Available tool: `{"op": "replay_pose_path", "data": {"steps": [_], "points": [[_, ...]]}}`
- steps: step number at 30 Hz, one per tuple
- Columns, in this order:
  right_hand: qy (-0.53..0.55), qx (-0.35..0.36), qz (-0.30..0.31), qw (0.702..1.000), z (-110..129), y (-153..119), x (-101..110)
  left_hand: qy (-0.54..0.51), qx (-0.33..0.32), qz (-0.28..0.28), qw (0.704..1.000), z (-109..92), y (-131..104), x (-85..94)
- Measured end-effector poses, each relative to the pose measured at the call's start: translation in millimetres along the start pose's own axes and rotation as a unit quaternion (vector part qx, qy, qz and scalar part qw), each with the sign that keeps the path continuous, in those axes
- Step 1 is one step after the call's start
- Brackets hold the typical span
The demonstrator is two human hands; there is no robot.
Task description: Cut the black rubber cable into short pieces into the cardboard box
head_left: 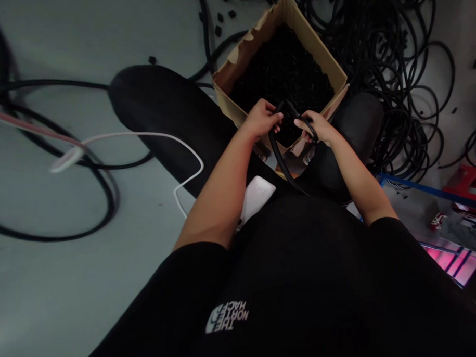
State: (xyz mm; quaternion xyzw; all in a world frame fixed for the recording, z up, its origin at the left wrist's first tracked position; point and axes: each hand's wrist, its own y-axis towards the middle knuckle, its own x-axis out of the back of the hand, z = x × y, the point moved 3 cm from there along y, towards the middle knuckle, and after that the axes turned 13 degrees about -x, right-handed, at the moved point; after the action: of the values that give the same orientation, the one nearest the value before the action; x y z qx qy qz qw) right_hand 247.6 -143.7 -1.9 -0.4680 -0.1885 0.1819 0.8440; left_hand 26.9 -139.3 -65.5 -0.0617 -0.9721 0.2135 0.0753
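My left hand (264,118) is closed around a black rubber hose (280,156), pinching it near its upper end over the front corner of the cardboard box (233,101). From there the hose curves down toward my lap. My right hand (315,127) grips dark scissors (313,130), a handle loop showing around the fingers. Their blades point up and left, close to the hose end; whether they touch it I cannot tell against the dark background. Inside the box lies a heap of small black pieces (284,65).
Tangled black hose (382,64) lies on the floor at the right, with more loops (107,215) at the left. A white power bank (259,195) rests on my lap beside a white cable (165,136). Small black pieces (218,31) are scattered on the floor. A red object (466,186) stands far right.
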Motion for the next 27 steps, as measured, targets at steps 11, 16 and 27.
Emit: {"op": "replay_pose_path", "data": {"steps": [11, 16, 27], "points": [[-0.022, 0.015, 0.022, 0.999, 0, -2, -4, 0.049, -0.040, 0.002, 0.998, -5, -1, 5.1], [-0.039, 0.007, 0.014, 0.999, 2, -6, -5, 0.062, -0.054, 0.028, 0.996, -9, -3, 5.1], [-0.011, 0.006, -0.020, 1.000, 4, -8, 0, 0.020, -0.001, 0.027, 0.999, -9, -8, 0.0]]}}
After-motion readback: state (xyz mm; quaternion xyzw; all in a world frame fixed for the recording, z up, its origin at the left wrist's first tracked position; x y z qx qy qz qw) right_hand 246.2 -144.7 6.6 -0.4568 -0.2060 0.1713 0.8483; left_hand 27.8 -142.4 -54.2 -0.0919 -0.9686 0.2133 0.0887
